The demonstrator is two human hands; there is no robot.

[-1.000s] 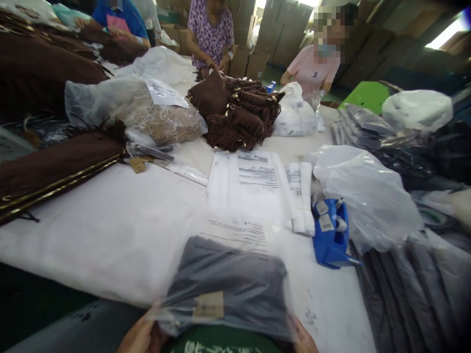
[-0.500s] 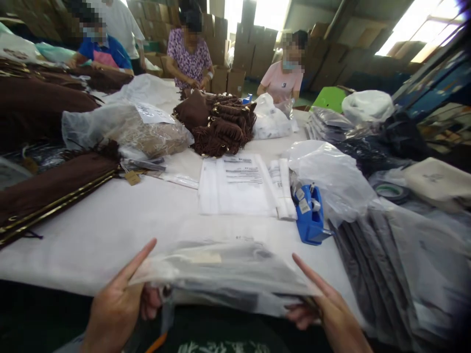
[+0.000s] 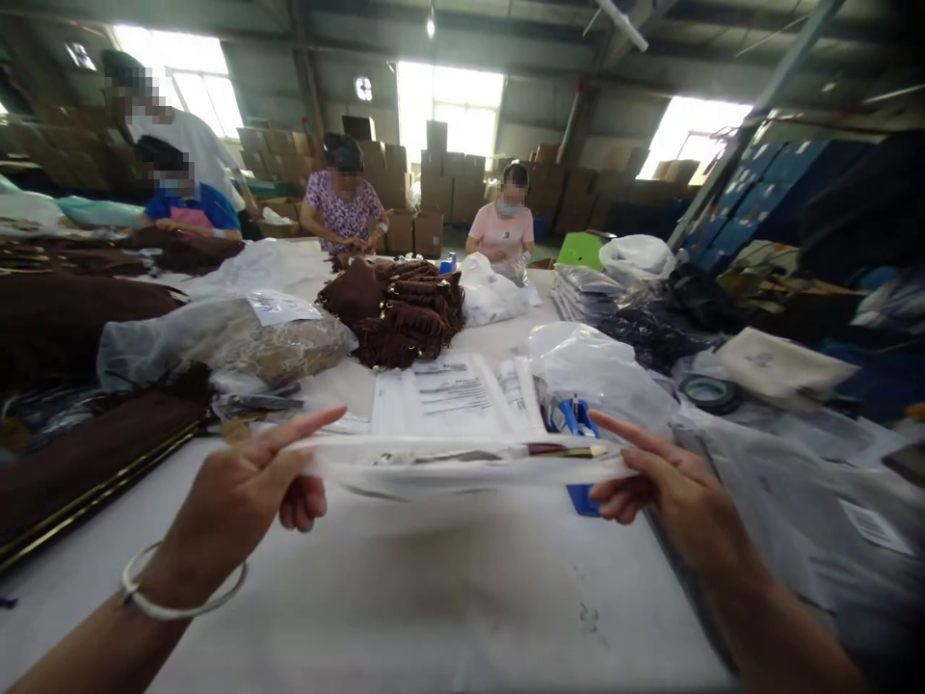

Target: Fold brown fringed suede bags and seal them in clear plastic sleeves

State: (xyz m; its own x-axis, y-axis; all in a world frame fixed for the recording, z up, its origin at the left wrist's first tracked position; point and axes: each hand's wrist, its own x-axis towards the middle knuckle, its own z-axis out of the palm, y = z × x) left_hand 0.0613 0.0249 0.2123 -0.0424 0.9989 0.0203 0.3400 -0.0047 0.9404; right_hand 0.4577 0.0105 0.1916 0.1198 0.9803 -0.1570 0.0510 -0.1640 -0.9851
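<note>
A translucent plastic bag (image 3: pixel 462 540) hangs upright in front of me, its top edge stretched between my hands. My left hand (image 3: pixel 252 477) grips the left corner with the index finger pointing out; a white bangle (image 3: pixel 184 609) circles that wrist. At the right corner, my right hand (image 3: pixel 665 482) pinches the bag, its index finger extended too. Something dark brown with a light tip shows at the bag's opening; the rest of its contents is blurred. Behind the bag lie white printed bags (image 3: pixel 455 395) and a blue tape dispenser (image 3: pixel 574 416), partly hidden.
Brown fringed items (image 3: pixel 405 308) are piled mid-table. A long brown piece with gold trim (image 3: pixel 101 463) lies left. Grey bagged goods (image 3: pixel 780 501) and a tape roll (image 3: pixel 708 392) are right. Several people stand or work across the table.
Both hands have raised the bag from low over the table edge, so it now hangs upright. The head view has tilted up, showing more windows and ceiling.
</note>
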